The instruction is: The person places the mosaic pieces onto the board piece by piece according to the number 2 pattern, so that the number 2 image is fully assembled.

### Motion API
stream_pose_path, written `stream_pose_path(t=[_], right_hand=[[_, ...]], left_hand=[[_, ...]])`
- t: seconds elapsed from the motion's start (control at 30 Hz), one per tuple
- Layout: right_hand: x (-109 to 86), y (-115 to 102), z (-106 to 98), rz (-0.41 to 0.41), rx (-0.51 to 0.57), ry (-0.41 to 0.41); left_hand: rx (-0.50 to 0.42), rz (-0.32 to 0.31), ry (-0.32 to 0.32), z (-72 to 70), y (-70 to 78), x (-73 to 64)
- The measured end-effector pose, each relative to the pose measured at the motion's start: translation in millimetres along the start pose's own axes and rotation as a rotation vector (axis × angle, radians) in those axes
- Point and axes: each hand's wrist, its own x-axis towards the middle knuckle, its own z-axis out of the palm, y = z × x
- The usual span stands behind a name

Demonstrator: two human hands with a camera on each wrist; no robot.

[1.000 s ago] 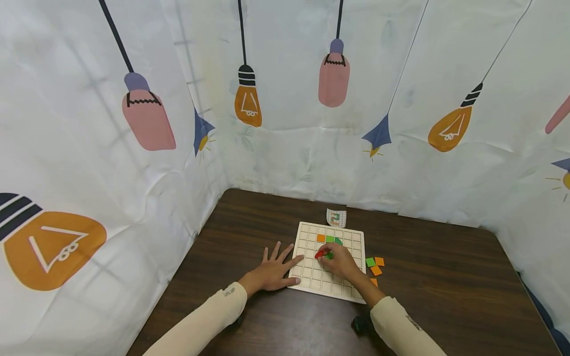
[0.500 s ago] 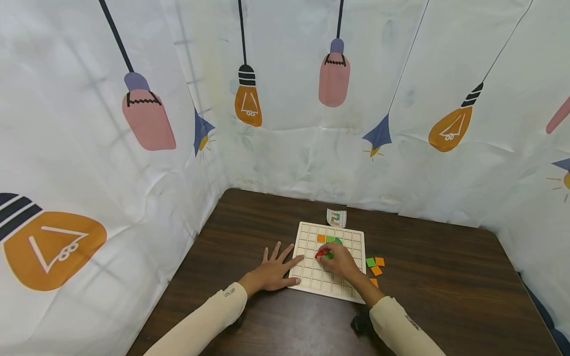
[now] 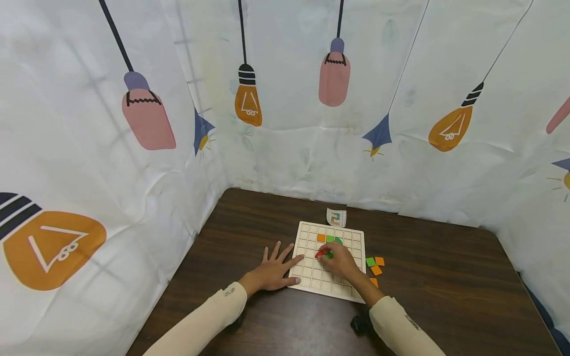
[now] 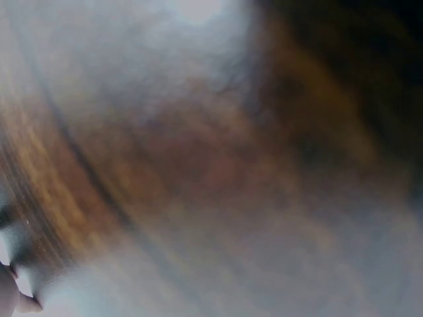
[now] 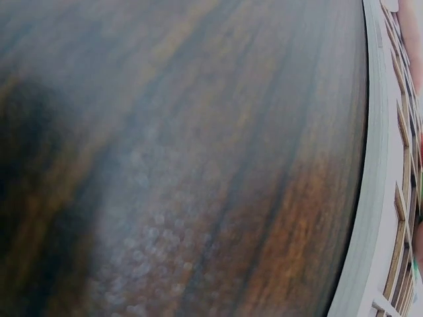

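My left hand [image 3: 272, 273] lies with fingers spread, its fingertips and thumb over the left edge of a pale wooden grid board [image 3: 313, 284]. In the head view my right hand [image 3: 342, 262] is over the middle of the board. Its thumb and index finger pinch a small red tile [image 3: 319, 254] with a rounded edge. A green tile [image 3: 329, 255] shows in the gap between thumb and finger, partly hidden by the hand. Farther up the board sit an orange square tile [image 3: 321, 238], a green square tile [image 3: 330, 239] and a darker green rounded tile [image 3: 338, 241].
Loose orange tiles [image 3: 379, 261] and a green one [image 3: 371, 262] lie on the brown table [image 3: 445, 287] right of the board. A small printed card [image 3: 336, 218] lies behind it. A dark object [image 3: 359, 324] is near the right forearm. The wrist views show mostly blurred tabletop.
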Motion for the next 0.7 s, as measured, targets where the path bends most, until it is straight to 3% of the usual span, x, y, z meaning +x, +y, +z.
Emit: stream_pose_path(t=[0.7], right_hand=[[-1.6,-0.7,-1.6,0.000,0.001,-0.004]], left_hand=[[-0.002,0.016,0.007,-2.8,2.1,-1.8]])
